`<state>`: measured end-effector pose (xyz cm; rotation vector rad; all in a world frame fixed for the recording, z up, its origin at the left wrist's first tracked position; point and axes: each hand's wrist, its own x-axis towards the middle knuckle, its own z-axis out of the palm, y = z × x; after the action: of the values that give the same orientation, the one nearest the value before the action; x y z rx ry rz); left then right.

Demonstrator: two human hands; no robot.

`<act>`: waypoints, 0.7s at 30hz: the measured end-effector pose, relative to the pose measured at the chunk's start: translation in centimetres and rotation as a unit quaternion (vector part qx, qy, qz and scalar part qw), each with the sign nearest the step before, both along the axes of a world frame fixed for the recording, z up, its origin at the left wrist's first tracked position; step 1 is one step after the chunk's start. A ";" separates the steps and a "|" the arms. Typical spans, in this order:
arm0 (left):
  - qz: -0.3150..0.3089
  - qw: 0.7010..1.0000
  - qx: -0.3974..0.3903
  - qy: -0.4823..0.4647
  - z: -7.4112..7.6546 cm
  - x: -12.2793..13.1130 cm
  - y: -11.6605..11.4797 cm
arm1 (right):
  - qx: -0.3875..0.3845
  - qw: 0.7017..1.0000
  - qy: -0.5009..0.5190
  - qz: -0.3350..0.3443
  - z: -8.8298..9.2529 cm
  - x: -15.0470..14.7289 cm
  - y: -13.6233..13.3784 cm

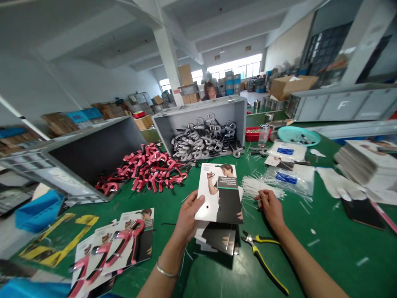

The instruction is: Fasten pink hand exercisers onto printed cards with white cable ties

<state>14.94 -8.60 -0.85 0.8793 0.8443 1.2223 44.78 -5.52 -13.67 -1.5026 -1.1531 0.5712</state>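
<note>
While your left grip (187, 216) holds the card (221, 193) by one edge, it may slip; right grip (270, 206), pinched on ties (259, 188), may drag extras.

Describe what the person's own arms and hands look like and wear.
Both hands are bare: no gloves on the left hand or the right hand. The left forearm and right forearm are uncovered, no sleeve in view. A thin silver bangle circles the left wrist; the right wrist carries nothing.
</note>
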 end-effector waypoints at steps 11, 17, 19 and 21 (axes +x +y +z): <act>0.080 0.993 0.029 0.079 1.4 -6.6 0.0 | -0.007 0.997 0.080 0.016 4.5 -0.4 -2.2; 0.115 0.982 0.055 0.143 0.3 -7.1 1.8 | 0.067 0.989 0.125 0.042 12.0 -4.6 -0.8; 0.127 0.979 0.056 0.150 -0.2 -6.7 1.9 | 0.109 0.979 0.124 0.116 15.0 -8.0 -0.7; 0.139 0.976 0.060 0.153 -0.4 -6.4 1.9 | 0.129 0.969 0.084 0.195 17.3 -11.7 -0.8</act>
<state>8.50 -6.67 -1.29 1.0926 1.1811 1.4125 33.05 -6.30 3.62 -0.9914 -1.3415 0.7650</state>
